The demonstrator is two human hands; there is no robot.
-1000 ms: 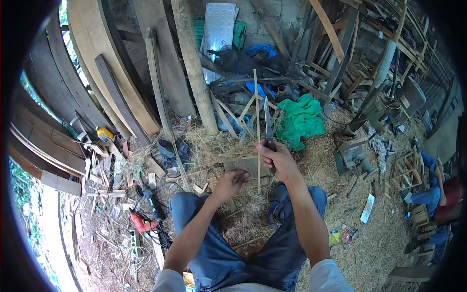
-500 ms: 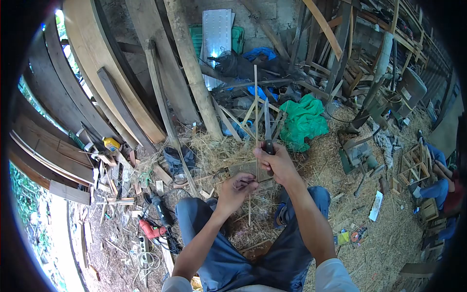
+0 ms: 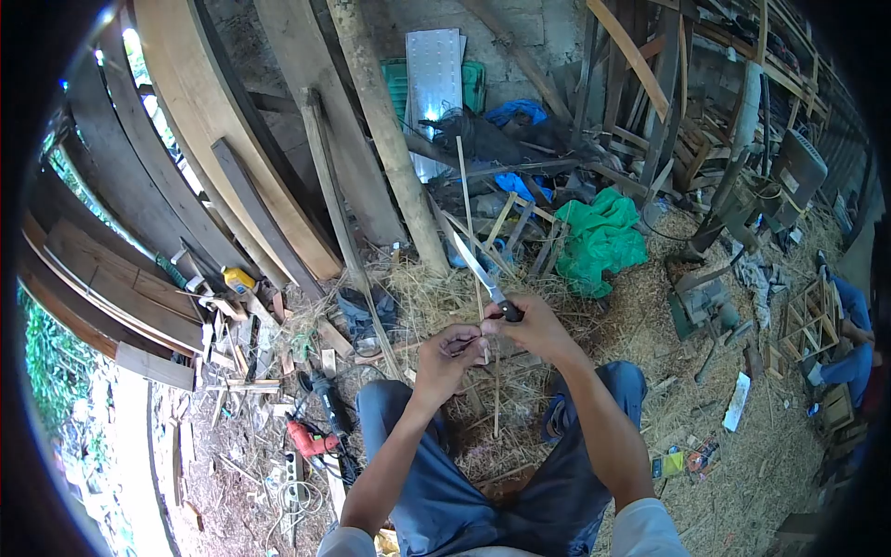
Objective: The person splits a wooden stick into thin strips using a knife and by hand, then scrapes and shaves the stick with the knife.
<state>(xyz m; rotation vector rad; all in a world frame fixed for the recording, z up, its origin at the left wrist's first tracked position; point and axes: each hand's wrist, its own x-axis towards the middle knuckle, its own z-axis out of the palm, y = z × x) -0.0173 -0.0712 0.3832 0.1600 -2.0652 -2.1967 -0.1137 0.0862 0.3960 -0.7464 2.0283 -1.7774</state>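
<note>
A long thin wooden strip [image 3: 467, 200] stands nearly upright in front of me, its lower end down between my knees. My left hand [image 3: 447, 360] pinches this strip at about its middle. My right hand [image 3: 531, 327] grips the black handle of a knife [image 3: 477, 266] just above and to the right. The blade points up and to the left, beside or across the strip; whether it touches cannot be made out. The right fingertips are close to the left ones and seem to meet the strip too.
Boards [image 3: 232, 139] and a pole [image 3: 385, 130] lean at the left and back. A red power drill [image 3: 311, 438] and a grinder [image 3: 325, 399] lie by my left knee. Green plastic sheeting [image 3: 603, 237] and a machine [image 3: 698, 302] are ahead right. Another person's leg [image 3: 843, 371] shows far right.
My right hand has come down nearer my left hand. The knife has swung from upright to leaning left, and the strip's top has tipped left. The whole view has shifted slightly.
</note>
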